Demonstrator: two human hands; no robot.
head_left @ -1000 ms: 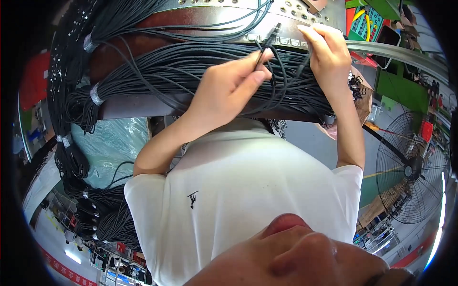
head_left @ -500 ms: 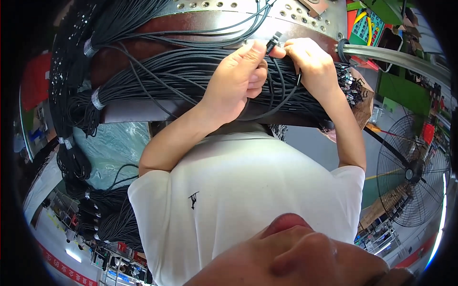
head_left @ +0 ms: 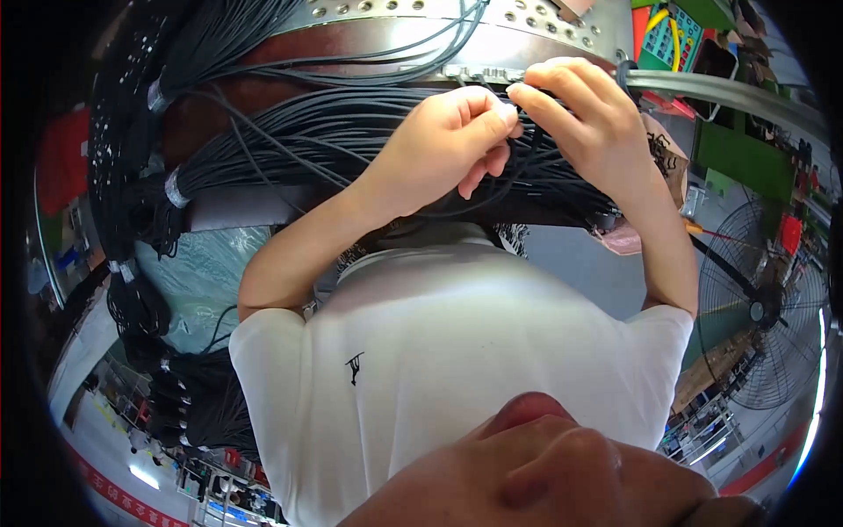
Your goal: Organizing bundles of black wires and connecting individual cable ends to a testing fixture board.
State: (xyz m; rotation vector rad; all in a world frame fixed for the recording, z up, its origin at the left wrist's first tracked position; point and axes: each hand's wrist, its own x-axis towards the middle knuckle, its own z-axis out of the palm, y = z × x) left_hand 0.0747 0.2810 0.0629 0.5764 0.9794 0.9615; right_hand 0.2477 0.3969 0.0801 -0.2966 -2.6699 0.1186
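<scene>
Cable bundle lies across below perforated rail. Both hands meet before bundle, left hand beside right hand. Fan far right.

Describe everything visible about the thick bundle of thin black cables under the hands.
The thick bundle of thin black cables runs sideways beneath the perforated grey metal rail, many round strands packed together. Pale tape bands bind it at the left. The left hand and right hand pinch loose strands together above it. Whether it rests on anything is hidden.
</scene>
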